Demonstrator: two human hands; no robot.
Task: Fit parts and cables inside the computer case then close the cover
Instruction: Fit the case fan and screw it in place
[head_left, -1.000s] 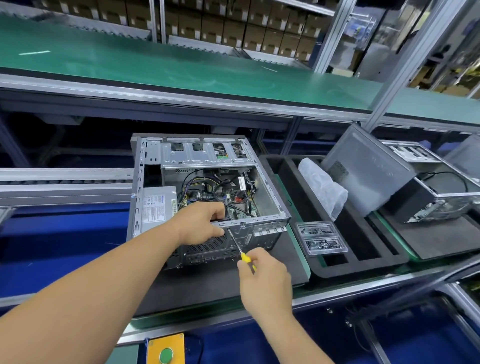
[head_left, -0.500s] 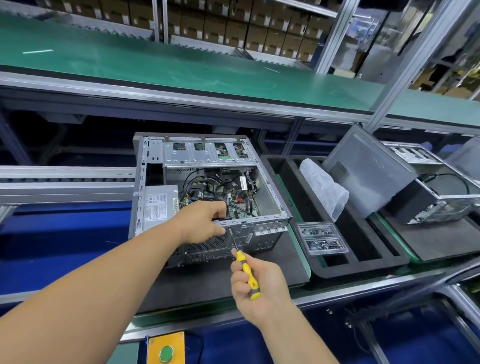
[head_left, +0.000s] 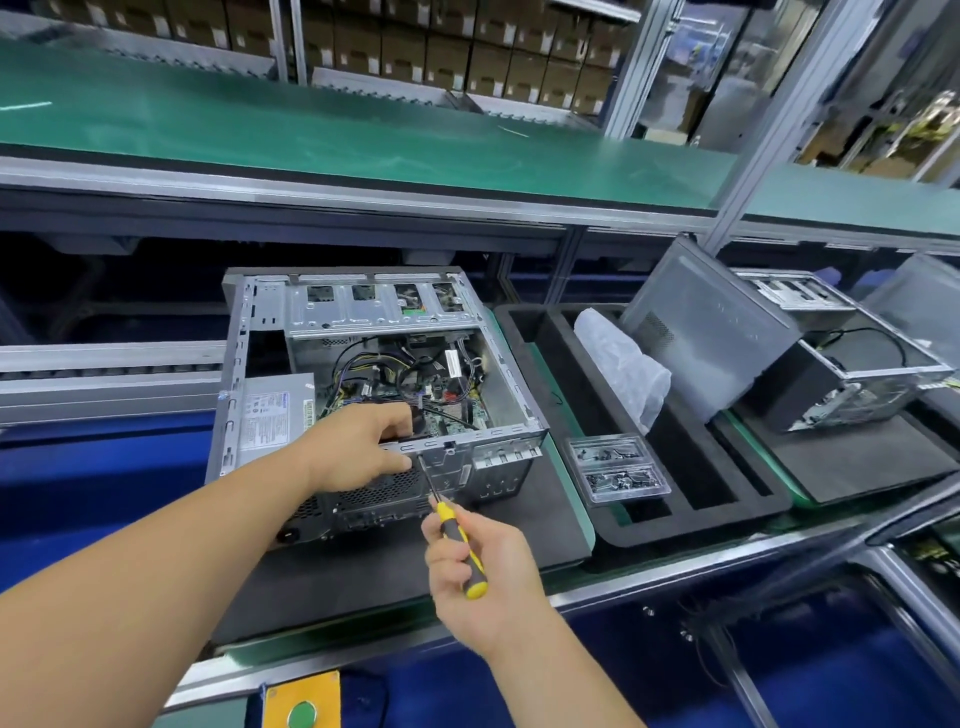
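The computer case (head_left: 382, 395) lies on its side, cover off, on a dark pad (head_left: 363, 577) at the near edge of the bench. Its open top faces up, exposing cables (head_left: 374, 369) and the power supply (head_left: 272, 415). Bare pad lies between the case and the bench's near rail; a black foam tray (head_left: 691, 512) sits just beside the case on the right.

The left hand (head_left: 358, 452) grips the case's near top rail, fingers curled over the edge into the interior, thumb on the outer face. The right hand (head_left: 480, 566) holds a yellow-handled screwdriver (head_left: 453, 530), fingers wrapped round the handle; the shaft tip meets the rear panel just beside the left thumb.
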